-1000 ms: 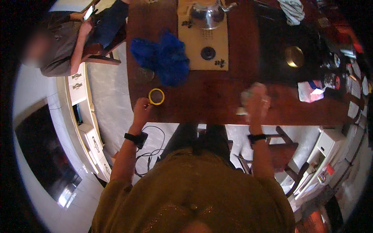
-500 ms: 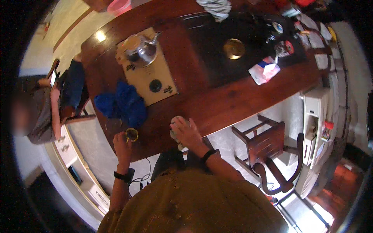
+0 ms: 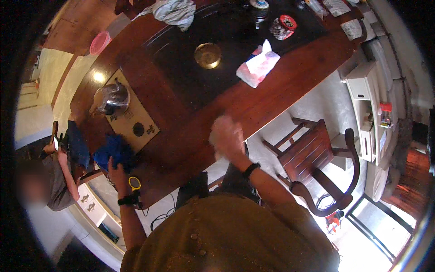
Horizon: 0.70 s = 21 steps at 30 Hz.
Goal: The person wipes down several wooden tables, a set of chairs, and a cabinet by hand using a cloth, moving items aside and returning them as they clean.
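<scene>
My left hand (image 3: 118, 178) is at the table's near left, fingers stretched out at the edge of a crumpled blue cloth (image 3: 113, 152). Beside it, on the right, stands a small round item with a yellow rim (image 3: 134, 183), whose kind I cannot make out; the hand is apart from it. Over the near edge of the table, my right hand (image 3: 230, 140) is smeared by motion. A pale wad that looks like a cloth (image 3: 215, 136) shows at its left side, under the fingers.
A glass kettle (image 3: 113, 97) stands on a tan mat (image 3: 131, 119). Farther off are a brass-coloured bowl (image 3: 208, 55), a tissue pack (image 3: 257, 68), a red-lidded jar (image 3: 284, 27) and a grey cloth (image 3: 174, 12). A wooden chair (image 3: 308, 156) stands at right; a seated person (image 3: 61, 181) is at left.
My view has swung to the right. My left hand has left the yellow-rimmed item and reached to the blue cloth. The right hand has slid along the table, away from me and rightward.
</scene>
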{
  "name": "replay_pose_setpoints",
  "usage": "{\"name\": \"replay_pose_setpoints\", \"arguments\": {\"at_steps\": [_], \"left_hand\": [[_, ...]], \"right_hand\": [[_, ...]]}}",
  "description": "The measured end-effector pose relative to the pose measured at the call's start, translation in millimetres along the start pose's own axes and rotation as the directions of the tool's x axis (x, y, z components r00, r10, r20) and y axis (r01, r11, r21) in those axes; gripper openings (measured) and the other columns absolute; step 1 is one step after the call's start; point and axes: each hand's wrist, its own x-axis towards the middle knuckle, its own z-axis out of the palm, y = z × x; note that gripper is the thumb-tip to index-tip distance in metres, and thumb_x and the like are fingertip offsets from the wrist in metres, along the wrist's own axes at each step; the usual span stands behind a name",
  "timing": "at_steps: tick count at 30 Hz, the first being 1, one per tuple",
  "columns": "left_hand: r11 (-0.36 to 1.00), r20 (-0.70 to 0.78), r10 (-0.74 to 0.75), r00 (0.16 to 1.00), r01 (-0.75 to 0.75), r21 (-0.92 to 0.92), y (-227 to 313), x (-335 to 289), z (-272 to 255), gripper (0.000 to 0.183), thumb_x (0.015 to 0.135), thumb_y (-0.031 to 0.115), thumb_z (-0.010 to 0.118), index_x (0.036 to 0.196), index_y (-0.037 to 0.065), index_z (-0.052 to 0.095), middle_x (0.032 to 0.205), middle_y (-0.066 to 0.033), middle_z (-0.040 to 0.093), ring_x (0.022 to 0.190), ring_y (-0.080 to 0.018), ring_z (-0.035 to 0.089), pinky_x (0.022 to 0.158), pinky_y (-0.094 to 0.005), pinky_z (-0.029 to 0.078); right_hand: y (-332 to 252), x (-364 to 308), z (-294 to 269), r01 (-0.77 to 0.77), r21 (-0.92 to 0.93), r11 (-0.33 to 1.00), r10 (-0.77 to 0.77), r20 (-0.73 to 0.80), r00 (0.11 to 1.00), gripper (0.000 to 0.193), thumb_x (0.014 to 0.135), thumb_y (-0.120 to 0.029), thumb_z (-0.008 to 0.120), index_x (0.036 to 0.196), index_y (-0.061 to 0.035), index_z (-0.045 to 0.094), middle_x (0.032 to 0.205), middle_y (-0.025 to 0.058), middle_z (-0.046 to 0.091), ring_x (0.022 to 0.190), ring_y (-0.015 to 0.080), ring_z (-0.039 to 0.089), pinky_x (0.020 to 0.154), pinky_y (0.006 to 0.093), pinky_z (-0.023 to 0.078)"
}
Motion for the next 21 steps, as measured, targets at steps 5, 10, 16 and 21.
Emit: {"name": "replay_pose_setpoints", "arguments": {"at_steps": [5, 10, 16, 21], "left_hand": [[0.846, -0.123, -0.252, 0.960, 0.157, -0.510, -12.8, 9.0, -83.6, 0.046, 0.092, 0.009, 0.052, 0.136, -0.001, 0.044, 0.132, -0.0157, 0.051, 0.117, -0.0259, 0.051, 0.100, -0.0366, 0.041], [0.937, -0.352, -0.179, 0.919, 0.050, -0.345, 39.7, 1.6, -165.6, 0.045, 0.094, 0.016, 0.054, 0.134, -0.003, 0.045, 0.133, -0.0179, 0.050, 0.119, -0.0285, 0.049, 0.103, -0.0394, 0.039], [0.985, -0.483, -0.167, 0.859, 0.131, -0.108, 167.2, -18.0, -231.2, 0.051, 0.094, 0.028, 0.059, 0.130, -0.006, 0.047, 0.131, -0.0216, 0.052, 0.121, -0.0336, 0.048, 0.105, -0.0449, 0.037], [0.963, -0.512, 0.180, 0.840, -0.044, 0.267, 216.1, -35.4, -303.6, 0.037, 0.095, 0.017, 0.057, 0.123, -0.006, 0.053, 0.126, -0.0185, 0.057, 0.112, -0.0291, 0.056, 0.101, -0.0390, 0.042]], "right_hand": [[105.9, 16.3, 69.4, 0.164, -0.088, 0.983, -0.171, -0.083, 0.982, 0.051, 0.089, -0.033, 0.052, 0.137, -0.0172, 0.045, 0.148, 0.0071, 0.035, 0.137, 0.0255, 0.032, 0.109, 0.0549, 0.025], [340.9, 84.8, 163.7, -0.320, 0.073, 0.945, 0.321, 0.001, 0.947, 0.051, 0.092, -0.027, 0.049, 0.141, -0.0180, 0.041, 0.149, 0.0043, 0.036, 0.139, 0.0226, 0.030, 0.104, 0.0465, 0.034], [369.0, 105.3, 169.6, -0.473, 0.310, 0.825, 0.489, 0.029, 0.872, 0.047, 0.089, -0.029, 0.052, 0.134, -0.0139, 0.045, 0.139, 0.0061, 0.044, 0.132, 0.0251, 0.036, 0.103, 0.0515, 0.030], [253.2, 65.0, 110.9, 0.076, 0.765, 0.640, -0.090, -0.023, 0.996, 0.046, 0.088, -0.030, 0.054, 0.129, -0.0107, 0.049, 0.136, 0.0074, 0.047, 0.131, 0.0248, 0.039, 0.109, 0.0485, 0.029]]}}
